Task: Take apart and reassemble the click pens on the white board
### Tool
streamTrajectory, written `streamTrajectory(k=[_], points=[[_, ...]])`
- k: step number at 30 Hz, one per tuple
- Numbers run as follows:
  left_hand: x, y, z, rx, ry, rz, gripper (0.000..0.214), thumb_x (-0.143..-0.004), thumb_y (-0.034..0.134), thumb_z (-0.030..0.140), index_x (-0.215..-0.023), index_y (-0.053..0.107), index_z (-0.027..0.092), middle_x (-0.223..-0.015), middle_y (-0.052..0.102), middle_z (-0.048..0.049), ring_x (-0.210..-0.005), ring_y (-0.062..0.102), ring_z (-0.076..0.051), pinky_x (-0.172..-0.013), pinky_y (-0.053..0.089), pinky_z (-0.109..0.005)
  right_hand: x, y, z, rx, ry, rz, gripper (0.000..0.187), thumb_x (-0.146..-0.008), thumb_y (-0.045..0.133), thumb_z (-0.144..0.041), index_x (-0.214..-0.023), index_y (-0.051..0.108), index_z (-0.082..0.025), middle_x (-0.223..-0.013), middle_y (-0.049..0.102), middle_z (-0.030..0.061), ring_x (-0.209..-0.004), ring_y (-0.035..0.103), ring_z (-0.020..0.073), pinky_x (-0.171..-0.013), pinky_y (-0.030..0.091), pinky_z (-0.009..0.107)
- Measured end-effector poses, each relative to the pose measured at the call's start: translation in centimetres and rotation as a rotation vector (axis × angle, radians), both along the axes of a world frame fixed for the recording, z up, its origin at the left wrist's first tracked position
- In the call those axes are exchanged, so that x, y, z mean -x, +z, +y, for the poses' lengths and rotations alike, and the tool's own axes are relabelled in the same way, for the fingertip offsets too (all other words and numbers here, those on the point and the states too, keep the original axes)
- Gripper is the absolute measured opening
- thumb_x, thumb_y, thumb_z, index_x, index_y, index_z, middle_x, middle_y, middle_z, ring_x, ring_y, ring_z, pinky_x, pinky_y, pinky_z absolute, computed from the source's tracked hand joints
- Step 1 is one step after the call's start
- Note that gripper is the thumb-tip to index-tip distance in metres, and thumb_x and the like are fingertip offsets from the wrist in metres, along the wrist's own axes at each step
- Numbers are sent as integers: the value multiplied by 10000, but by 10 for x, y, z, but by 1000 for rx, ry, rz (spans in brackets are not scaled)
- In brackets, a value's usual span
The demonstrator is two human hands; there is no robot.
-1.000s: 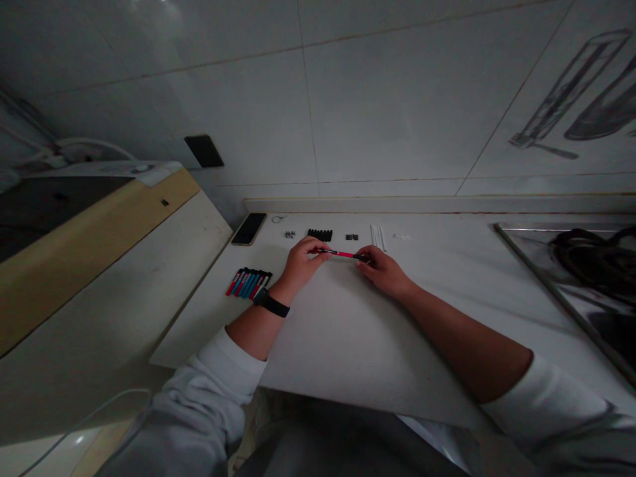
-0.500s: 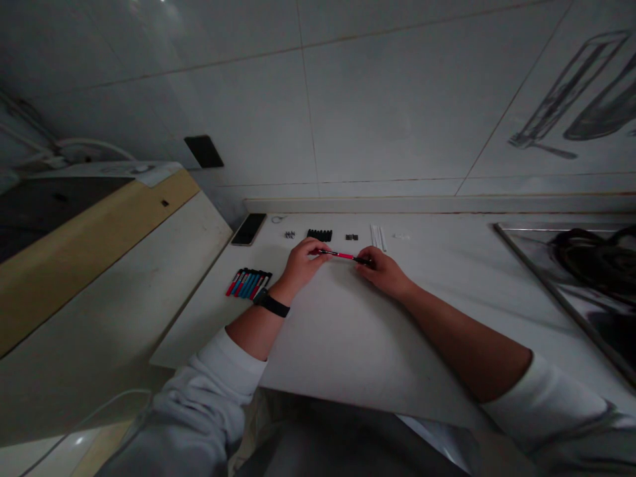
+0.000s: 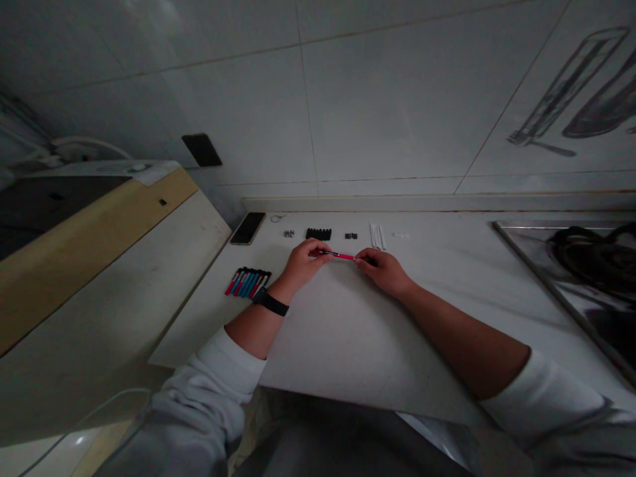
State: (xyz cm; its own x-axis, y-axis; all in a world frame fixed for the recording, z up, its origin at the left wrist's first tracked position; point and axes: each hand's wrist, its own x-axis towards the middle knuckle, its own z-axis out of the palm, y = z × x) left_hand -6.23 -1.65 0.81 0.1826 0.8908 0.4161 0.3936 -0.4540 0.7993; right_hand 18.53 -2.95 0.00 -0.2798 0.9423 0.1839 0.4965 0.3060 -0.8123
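Observation:
A slim red pen (image 3: 344,256) with dark ends spans the gap between my two hands, just above the white countertop (image 3: 348,344). My left hand (image 3: 304,260) pinches its left end between thumb and fingers. At the other end, my right hand (image 3: 383,270) has its fingers closed around the tip, which they mostly cover. Behind the hands lie a row of black pen parts (image 3: 318,234), small dark pieces (image 3: 350,236), small metal pieces (image 3: 289,233) and thin white rods (image 3: 377,236). Several red, blue and white pen barrels (image 3: 247,283) lie side by side left of my left wrist.
A phone (image 3: 248,228) lies at the counter's back left, near a small wire ring (image 3: 277,218). Tiny clear pieces (image 3: 400,234) are right of the rods. A gas stove (image 3: 591,265) borders the right side; a white cabinet panel (image 3: 149,278) stands at left.
My right hand's fingers have shifted slightly left along the pen, and the dark end that showed there is now covered. My left hand keeps its hold.

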Motion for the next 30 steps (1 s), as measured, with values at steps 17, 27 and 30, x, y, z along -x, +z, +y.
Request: streamTrajectory(k=[17,27,30], points=[[26,5,8,-114,5,445,171,-916,653,200,-1054,750,225,-1076,749,-53,-1027,669,-204,-947,520,-373,-6,5,-1,-147,-133,-148,123,-826,591,-279,-857,695,-222,-859,718,48,-776,636,189,-749,476,320],[15,7,-3,-171,-123,486,230,-983,549,230,-1099,748,242,-1039,675,-56,-990,633,-188,-916,512,-349,3,-8,4,180,-70,279,230,-849,635,-453,-905,602,-233,-827,699,23,-733,660,169,-714,549,319],[11,11,-8,-197,-134,490,255,-991,522,206,-1124,738,238,-1049,653,-57,-983,624,-184,-911,510,-338,3,-7,4,171,-67,241,216,-851,642,-447,-888,619,-235,-830,706,32,-768,660,186,-756,549,343]])
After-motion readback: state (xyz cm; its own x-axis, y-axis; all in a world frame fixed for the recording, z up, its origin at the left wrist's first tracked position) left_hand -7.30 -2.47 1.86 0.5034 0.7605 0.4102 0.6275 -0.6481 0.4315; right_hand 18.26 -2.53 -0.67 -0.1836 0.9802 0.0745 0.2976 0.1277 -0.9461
